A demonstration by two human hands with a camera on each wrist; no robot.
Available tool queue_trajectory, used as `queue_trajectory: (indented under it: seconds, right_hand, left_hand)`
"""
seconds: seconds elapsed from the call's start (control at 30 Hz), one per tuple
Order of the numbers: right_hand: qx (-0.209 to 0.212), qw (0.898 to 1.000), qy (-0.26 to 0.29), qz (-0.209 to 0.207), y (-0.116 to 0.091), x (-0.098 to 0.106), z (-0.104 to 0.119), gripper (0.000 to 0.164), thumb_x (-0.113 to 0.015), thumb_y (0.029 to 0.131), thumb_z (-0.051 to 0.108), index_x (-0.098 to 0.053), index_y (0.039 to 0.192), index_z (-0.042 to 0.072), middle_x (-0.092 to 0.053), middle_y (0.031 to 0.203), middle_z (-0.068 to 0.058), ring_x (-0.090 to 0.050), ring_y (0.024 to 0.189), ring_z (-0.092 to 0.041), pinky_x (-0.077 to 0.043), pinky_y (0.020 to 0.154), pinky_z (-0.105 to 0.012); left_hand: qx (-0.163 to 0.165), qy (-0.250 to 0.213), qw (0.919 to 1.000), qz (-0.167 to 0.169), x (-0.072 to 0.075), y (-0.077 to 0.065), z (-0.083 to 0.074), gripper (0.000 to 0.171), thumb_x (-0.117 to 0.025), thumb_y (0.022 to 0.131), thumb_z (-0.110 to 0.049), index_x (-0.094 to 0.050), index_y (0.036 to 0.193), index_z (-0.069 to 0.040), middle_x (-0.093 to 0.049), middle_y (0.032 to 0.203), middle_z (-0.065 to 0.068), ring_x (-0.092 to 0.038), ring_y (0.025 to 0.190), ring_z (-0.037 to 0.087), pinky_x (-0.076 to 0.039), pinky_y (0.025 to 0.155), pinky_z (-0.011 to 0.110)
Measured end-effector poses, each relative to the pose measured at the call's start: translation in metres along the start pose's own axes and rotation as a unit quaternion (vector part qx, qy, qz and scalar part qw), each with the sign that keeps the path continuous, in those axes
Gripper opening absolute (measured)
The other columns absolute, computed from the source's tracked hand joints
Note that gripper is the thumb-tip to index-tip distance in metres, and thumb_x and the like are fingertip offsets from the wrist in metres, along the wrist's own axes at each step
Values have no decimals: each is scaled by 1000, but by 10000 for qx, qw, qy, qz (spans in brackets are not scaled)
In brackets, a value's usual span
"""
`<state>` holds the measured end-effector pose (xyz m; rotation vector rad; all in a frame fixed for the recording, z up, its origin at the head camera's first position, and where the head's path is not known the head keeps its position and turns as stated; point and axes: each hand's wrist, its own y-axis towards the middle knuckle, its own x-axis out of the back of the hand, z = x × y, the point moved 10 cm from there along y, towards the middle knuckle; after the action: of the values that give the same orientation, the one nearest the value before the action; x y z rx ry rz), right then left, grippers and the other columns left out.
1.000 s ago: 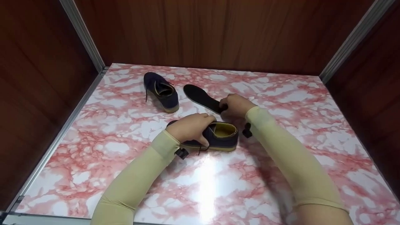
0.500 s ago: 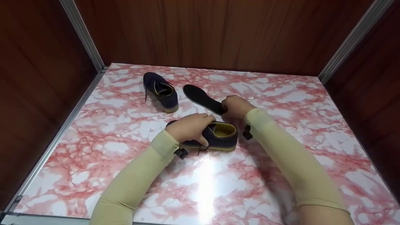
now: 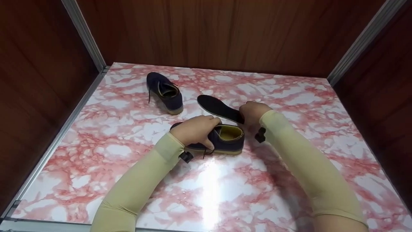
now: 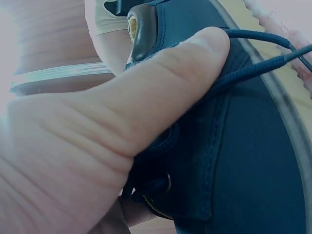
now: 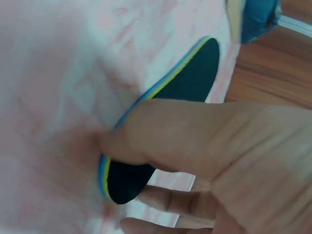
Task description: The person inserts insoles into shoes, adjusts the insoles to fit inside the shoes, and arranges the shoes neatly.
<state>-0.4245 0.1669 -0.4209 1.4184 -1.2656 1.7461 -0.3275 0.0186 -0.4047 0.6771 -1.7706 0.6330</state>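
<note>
Left hand (image 3: 194, 130) grips the near navy shoe (image 3: 229, 146) on the marbled tabletop (image 3: 251, 196). Right hand (image 3: 254, 112) pinches the black insole (image 3: 219, 108) near one end, just beyond that shoe; hard to tell if lifted. Other shoe (image 3: 173, 101) sits farther back.

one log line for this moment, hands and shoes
left hand: holds near shoe | right hand: grips insole by one end | far shoe: upright, untouched | insole: outside both shoes

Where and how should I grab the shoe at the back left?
Probably by the heel of that shoe, from above on your side: the heel faces you and the opening points up, so the heel should pinch easily from inside and out. Avoid the lace dangling at its left.
</note>
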Motion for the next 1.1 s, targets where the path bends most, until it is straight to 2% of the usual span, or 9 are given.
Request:
queue_trajectory:
  seconds: [0.1, 0.23, 0.33, 0.43, 0.57, 0.8, 0.9, 1.0, 1.1]
  right_hand:
    - [-139, 9992, 368, -54, 9, 0, -3, 34, -85, 88, 36, -71, 107, 11, -74, 101, -7, -68, 92, -26, -57, 86, -44]
    - [-294, 9960, 687, -485, 25, -3, -2, 53, -86, 87, 44, -66, 122, 8, -71, 115, -12, -68, 102, -30, -57, 94, -51]
    - [-297, 9949, 681, -680, 30, -6, 2, 54, -85, 90, 45, -66, 123, 6, -72, 117, -14, -69, 103, -31, -58, 97, -52]
    - [-233, 9954, 637, -682, 31, -5, 4, 47, -85, 91, 41, -70, 118, 5, -72, 115, -14, -67, 101, -30, -57, 96, -51]
    - [-108, 9967, 696, -404, 24, -4, 5, 43, -86, 90, 39, -72, 112, 5, -75, 111, -14, -68, 99, -29, -57, 95, -50]
    - [-387, 9967, 577, 428, 2, -7, -7, 29, -85, 80, 24, -72, 100, 7, -77, 101, -9, -67, 90, -27, -57, 85, -43]
    - [-274, 9972, 567, 403, 2, -7, -1, 37, -83, 87, 29, -72, 112, 5, -76, 111, -13, -70, 100, -30, -58, 93, -46]
    - [-41, 9987, 497, 102, 10, -8, 9, 55, -81, 95, 38, -66, 135, 3, -70, 127, -18, -69, 118, -35, -56, 106, -53]
    - [149, 9989, 380, -215, 16, -8, 17, 62, -80, 97, 39, -64, 143, 2, -68, 132, -20, -68, 122, -38, -56, 109, -56]
  left_hand:
    - [20, -42, 10000, -4, 1, -1, 0, 76, -96, 85, -39, -57, 144, -11, -69, 136, 11, -70, 124, 29, -54, 115, 46]
    - [37, -119, 9999, -24, -2, -2, 1, 76, -96, 85, -37, -57, 144, -11, -69, 136, 11, -70, 125, 29, -54, 115, 46]
    - [1, -148, 9999, -29, -4, -1, 1, 76, -97, 85, -37, -57, 144, -10, -69, 136, 12, -69, 125, 29, -54, 114, 47]
    - [-31, -145, 9999, -19, -4, 0, 0, 76, -96, 85, -37, -57, 145, -10, -69, 137, 12, -69, 125, 29, -54, 115, 47]
    - [-15, -73, 10000, -36, -2, 1, 1, 75, -96, 86, -37, -56, 145, -11, -69, 138, 11, -69, 127, 29, -54, 115, 46]
    - [-2, -97, 10000, 21, 0, -1, 1, 82, -95, 87, -38, -53, 151, -10, -67, 138, 12, -70, 126, 30, -55, 113, 46]
    - [3, -99, 9999, 24, -1, -1, 1, 82, -95, 87, -38, -53, 151, -10, -66, 139, 12, -70, 126, 29, -55, 113, 45]
    - [5, -58, 10000, 4, -1, -1, 2, 83, -95, 87, -39, -53, 152, -11, -66, 140, 12, -69, 128, 29, -55, 114, 45]
    - [-18, -63, 10000, -1, -1, -1, 2, 83, -95, 87, -40, -53, 152, -11, -66, 140, 12, -69, 128, 30, -55, 115, 45]
